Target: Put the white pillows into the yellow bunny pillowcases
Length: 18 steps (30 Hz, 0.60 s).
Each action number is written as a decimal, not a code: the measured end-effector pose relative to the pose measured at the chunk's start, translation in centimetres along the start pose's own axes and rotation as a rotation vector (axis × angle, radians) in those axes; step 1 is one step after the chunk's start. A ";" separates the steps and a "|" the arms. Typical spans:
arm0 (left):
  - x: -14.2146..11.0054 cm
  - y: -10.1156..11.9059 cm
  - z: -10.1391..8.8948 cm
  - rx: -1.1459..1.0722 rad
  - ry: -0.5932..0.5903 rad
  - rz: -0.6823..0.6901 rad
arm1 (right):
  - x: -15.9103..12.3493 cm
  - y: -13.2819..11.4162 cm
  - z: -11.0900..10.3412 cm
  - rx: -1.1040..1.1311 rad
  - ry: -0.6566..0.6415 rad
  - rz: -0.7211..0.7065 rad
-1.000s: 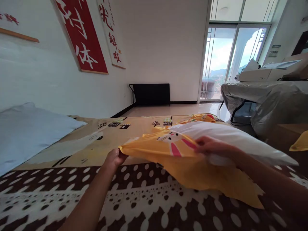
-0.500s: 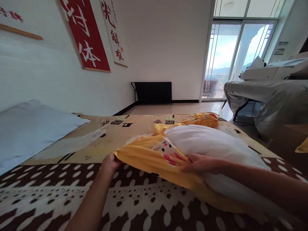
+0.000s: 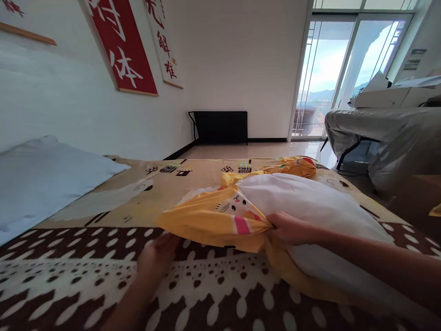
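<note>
A yellow pillowcase [image 3: 210,227] with a cartoon rabbit face and pink ears is partly drawn over a white pillow [image 3: 296,197] lying on the bed. My right hand [image 3: 287,227] is closed on a bunched edge of the pillowcase, over the pillow's near side. My left hand [image 3: 156,257], a little blurred, is by the pillowcase's left corner with its fingers stretched out and holding nothing. Whether its fingertips touch the cloth's underside I cannot tell. The pillow's left end is hidden inside the yellow cloth.
A patterned brown and beige bedsheet [image 3: 113,280] covers the bed. To the left lies a pale pillow [image 3: 51,184]. More crumpled yellow cloth [image 3: 296,166] sits at the far edge. A plastic-covered table [image 3: 382,124] stands right, and a black folded panel [image 3: 222,128] leans by the wall.
My left hand has let go of the pillowcase's left corner and moved slightly down. My right hand now bunches the pillowcase's edge tighter. The view has tilted down slightly.
</note>
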State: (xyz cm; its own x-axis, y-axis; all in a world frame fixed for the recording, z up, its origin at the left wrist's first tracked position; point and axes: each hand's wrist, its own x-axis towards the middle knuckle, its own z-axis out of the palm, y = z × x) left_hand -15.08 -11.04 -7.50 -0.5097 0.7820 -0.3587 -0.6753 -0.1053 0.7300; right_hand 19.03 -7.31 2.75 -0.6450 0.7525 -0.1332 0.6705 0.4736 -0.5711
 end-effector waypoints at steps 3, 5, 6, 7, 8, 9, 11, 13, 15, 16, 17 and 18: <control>-4.6 -4.4 -0.3 0.043 -0.171 -0.216 | 0.2 1.1 -0.3 0.355 -0.078 0.037; -7.1 -7.3 1.0 0.075 -0.425 -0.387 | 0.4 1.5 -0.2 0.489 -0.138 0.036; -8.0 -8.5 1.9 0.078 -0.511 -0.424 | 0.5 1.6 -0.1 0.524 -0.171 0.032; -8.6 -9.5 3.1 0.068 -0.562 -0.426 | 0.6 1.6 0.2 0.541 -0.209 0.026; -8.8 -10.4 4.2 0.054 -0.555 -0.393 | 0.7 1.5 0.5 0.554 -0.249 0.020; -8.8 -11.1 5.4 0.039 -0.506 -0.342 | 0.8 1.5 0.8 0.571 -0.281 0.017; -8.2 -11.8 7.4 0.042 -0.356 -0.240 | 1.1 1.3 1.6 0.611 -0.307 0.039; -7.7 -11.9 8.6 0.092 -0.225 -0.183 | 1.5 1.1 2.3 0.672 -0.271 0.075; -7.6 -11.5 9.1 0.124 -0.185 -0.144 | 2.2 0.9 2.6 0.776 -0.166 0.082; -7.7 -11.3 9.1 0.124 -0.173 -0.119 | 2.6 0.6 2.7 0.846 -0.099 0.075; -8.0 -11.0 9.0 0.114 -0.158 -0.087 | 3.0 0.3 2.6 0.922 -0.030 0.070; -8.2 -10.8 8.7 0.106 -0.139 -0.062 | 3.5 -0.1 2.6 0.991 0.029 0.071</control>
State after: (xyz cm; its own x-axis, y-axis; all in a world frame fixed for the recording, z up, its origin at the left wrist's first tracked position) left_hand 1.00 -10.98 -7.35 -0.3852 0.8630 -0.3268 -0.6395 0.0056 0.7688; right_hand 15.75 -5.90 0.26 -0.5969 0.7816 -0.1811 0.0895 -0.1595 -0.9831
